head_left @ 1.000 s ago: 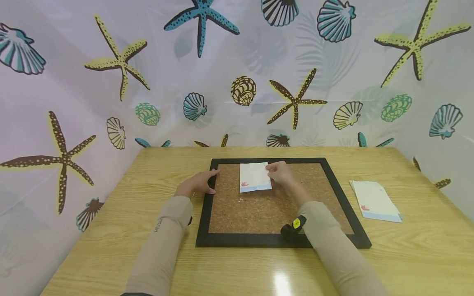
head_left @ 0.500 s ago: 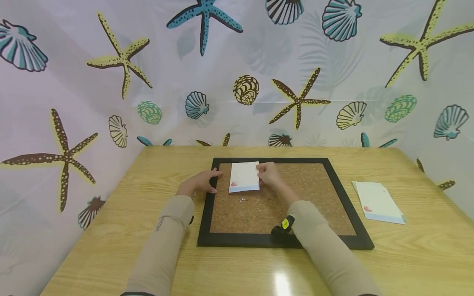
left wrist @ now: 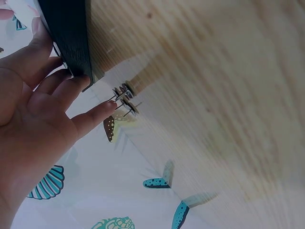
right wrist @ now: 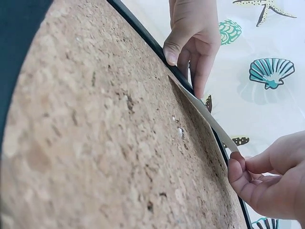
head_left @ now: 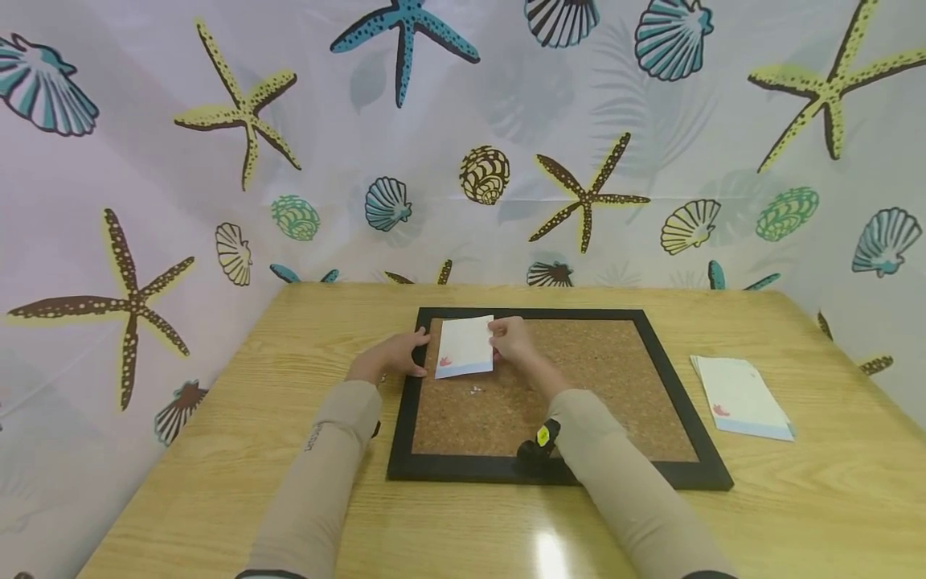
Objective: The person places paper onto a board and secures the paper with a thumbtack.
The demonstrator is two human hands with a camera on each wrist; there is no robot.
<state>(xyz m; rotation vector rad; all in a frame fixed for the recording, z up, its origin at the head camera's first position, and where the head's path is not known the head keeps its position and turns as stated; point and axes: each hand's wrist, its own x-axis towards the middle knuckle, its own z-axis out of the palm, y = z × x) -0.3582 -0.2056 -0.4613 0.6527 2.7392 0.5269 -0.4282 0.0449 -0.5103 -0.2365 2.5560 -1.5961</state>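
Note:
A cork board [head_left: 600, 402] in a black frame lies on the wooden table. Over its upper left corner area is a white sheet of notepaper [head_left: 465, 347] with a blue band and a small red print. My right hand [head_left: 515, 342] pinches the sheet's right edge between thumb and fingers. In the right wrist view the paper [right wrist: 212, 119] slants over the cork. My left hand [head_left: 394, 358] grips the frame's left side, thumb on top and fingers against the outer side. Beside its little finger, several thumbtacks [left wrist: 125, 99] stand on the table.
A loose stack of matching notepaper [head_left: 741, 398] lies on the table [head_left: 817, 498] to the right of the board. Small shiny bits [head_left: 475, 391] sit on the cork just below the held sheet. A fabric backdrop [head_left: 434, 161] with starfish and shells rises behind the table.
My right hand has carried the sheet leftward across the board toward the left side of the frame. My left hand stays at the frame's left side.

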